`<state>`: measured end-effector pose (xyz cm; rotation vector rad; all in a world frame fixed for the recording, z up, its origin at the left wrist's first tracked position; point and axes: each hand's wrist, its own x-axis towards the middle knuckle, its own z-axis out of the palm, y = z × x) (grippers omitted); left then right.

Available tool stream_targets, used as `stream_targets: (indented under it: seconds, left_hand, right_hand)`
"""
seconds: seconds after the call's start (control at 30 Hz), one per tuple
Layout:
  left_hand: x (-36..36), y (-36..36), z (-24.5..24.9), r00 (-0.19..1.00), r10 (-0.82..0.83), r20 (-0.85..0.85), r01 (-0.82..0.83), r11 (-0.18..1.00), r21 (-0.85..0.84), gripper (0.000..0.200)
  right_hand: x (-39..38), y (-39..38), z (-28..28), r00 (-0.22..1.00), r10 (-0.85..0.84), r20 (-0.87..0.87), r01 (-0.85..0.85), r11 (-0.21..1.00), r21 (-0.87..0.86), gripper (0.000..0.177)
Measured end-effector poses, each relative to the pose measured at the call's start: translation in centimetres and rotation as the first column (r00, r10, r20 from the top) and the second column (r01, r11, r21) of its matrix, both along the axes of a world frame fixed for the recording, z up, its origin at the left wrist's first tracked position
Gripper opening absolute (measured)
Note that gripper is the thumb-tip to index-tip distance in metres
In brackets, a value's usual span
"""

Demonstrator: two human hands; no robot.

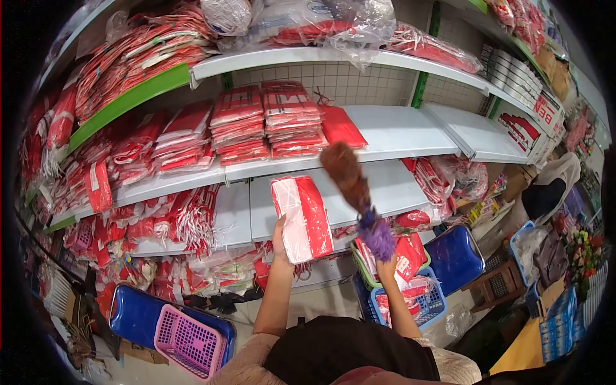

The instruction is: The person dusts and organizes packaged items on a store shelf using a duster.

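Note:
My left hand (280, 242) grips the edge of a flat plastic-wrapped packet of folded red and white cloth (303, 221), raised in front of the lower shelf. In my right hand (387, 268) is a fluffy duster (362, 208), purple near the hand and brown toward its tip, slightly smeared by motion. Its tip points up toward the middle shelf (398, 131). My right fingers are partly hidden by the purple fluff. Below that hand, a green basket (364, 274) with red packets rests on a blue basket (436, 308).
Stacks of red packets (239, 122) line the middle shelf's left side. Plastic bags (321, 29) lie on the top shelf. A pink basket (190, 340) sits on a blue stool (131, 314) at lower left. Another blue seat (455, 258) and a white carton (523, 131) are at right.

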<state>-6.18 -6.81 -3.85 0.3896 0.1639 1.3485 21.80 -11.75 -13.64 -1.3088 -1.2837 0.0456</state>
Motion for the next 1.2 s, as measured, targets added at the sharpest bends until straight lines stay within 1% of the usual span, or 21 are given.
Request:
stream_targets:
  seconds: [0.1,0.13,0.17,0.23,0.27,0.3,0.37,0.5,0.57,0.63,0.7,0.8,0.9,0.93,0.97,1.03,1.07,1.1,1.13,1.17,1.2]
  left_hand:
    - [1.2,-0.2,0.0,0.995,0.074,0.06,-0.074,0.997,0.0,0.056]
    - [0.9,-0.1,-1.6,0.965,-0.163,0.206,0.088,0.94,0.329,0.056]
    - [1.3,0.5,-3.1,0.967,-0.168,0.192,0.097,0.938,0.332,0.055]
    - [2.0,0.2,-1.0,0.989,-0.129,0.072,0.122,0.989,0.087,0.05]
    - [2.4,0.2,0.0,0.987,-0.136,0.081,0.133,0.99,0.038,0.048]
    - [2.2,0.7,-0.4,0.937,-0.326,0.124,0.303,0.937,0.173,0.047]
    - [3.3,0.6,0.6,0.986,-0.16,-0.037,0.159,0.987,-0.026,0.051]
    - [4.4,1.3,1.4,0.988,-0.133,-0.074,0.126,0.987,-0.096,0.051]
    - [4.8,1.9,1.5,0.99,-0.13,-0.055,0.125,0.988,-0.088,0.049]
    - [5.0,2.6,1.7,0.989,-0.139,-0.045,0.136,0.989,-0.062,0.049]
    - [5.3,3.2,2.2,0.989,-0.142,-0.035,0.141,0.989,-0.048,0.048]
    - [5.8,3.6,3.8,0.99,-0.138,-0.019,0.137,0.99,-0.043,0.046]
    - [6.6,4.3,4.8,0.991,-0.134,-0.025,0.133,0.99,-0.046,0.045]
    - [7.1,4.7,5.0,0.992,-0.127,-0.022,0.126,0.991,-0.046,0.045]
    - [7.5,5.3,5.3,0.992,-0.121,-0.02,0.12,0.992,-0.043,0.046]
    - [8.4,6.3,5.7,0.992,-0.122,-0.036,0.121,0.993,-0.009,0.046]
    - [8.8,6.7,5.8,0.992,-0.122,-0.044,0.123,0.992,0.005,0.046]
    - [9.1,7.6,5.6,0.991,-0.132,-0.038,0.133,0.991,0.033,0.045]
    - [9.3,8.8,5.4,0.989,-0.142,-0.034,0.144,0.988,0.059,0.045]
    - [9.6,9.8,5.4,0.988,-0.154,-0.031,0.156,0.984,0.082,0.044]
    - [9.9,9.1,7.7,0.986,-0.106,-0.129,0.112,0.993,0.035,0.044]
  right_hand:
    - [2.2,-1.1,-1.5,0.91,0.144,0.389,-0.038,0.963,-0.268,0.019]
    - [2.3,-1.3,-1.8,0.862,0.134,0.489,0.036,0.946,-0.323,0.024]
    - [2.5,-1.4,-2.1,0.878,0.129,0.461,0.029,0.947,-0.319,0.024]
    - [2.6,-1.7,-1.8,0.908,0.117,0.402,0.015,0.951,-0.309,0.026]
    - [3.1,-1.4,-2.3,0.912,0.076,0.402,0.082,0.928,-0.363,0.022]
    - [3.4,-0.9,-1.9,0.952,0.039,0.302,0.061,0.947,-0.314,0.021]
    - [4.0,0.9,-0.1,0.996,-0.013,0.087,0.031,0.978,-0.209,0.02]
    - [4.1,4.7,9.1,0.99,-0.138,-0.014,0.133,0.975,-0.178,0.033]
    - [4.9,6.8,12.7,0.986,-0.136,0.092,0.157,0.944,-0.289,0.046]
    - [6.5,10.5,13.5,0.961,-0.105,0.257,0.128,0.989,-0.072,0.049]
    - [6.4,13.1,17.4,0.93,-0.05,0.363,-0.006,0.989,0.151,0.048]
    - [6.7,16.8,20.5,0.885,0.022,0.465,0.082,0.976,-0.203,0.045]
    - [7.5,21.0,21.1,0.864,0.092,0.496,0.076,0.949,-0.308,0.037]
    - [7.3,21.5,21.1,0.803,0.024,0.596,0.138,0.965,-0.224,0.029]
    - [7.3,21.8,20.9,0.786,-0.099,0.61,0.162,0.986,-0.049,0.028]
    - [4.0,18.8,23.0,0.748,-0.34,0.57,0.199,0.934,0.296,0.027]
    - [3.1,18.4,22.9,0.819,-0.301,0.489,0.131,0.927,0.352,0.027]
    - [2.0,17.4,22.6,0.941,-0.083,0.328,0.022,0.982,0.186,0.026]
    - [1.1,16.6,22.2,0.986,0.121,0.116,-0.126,0.991,0.038,0.026]
    - [0.8,16.2,21.3,0.95,0.301,-0.079,-0.309,0.942,-0.129,0.028]
    - [0.6,15.9,20.5,0.857,0.424,-0.295,-0.497,0.831,-0.251,0.03]
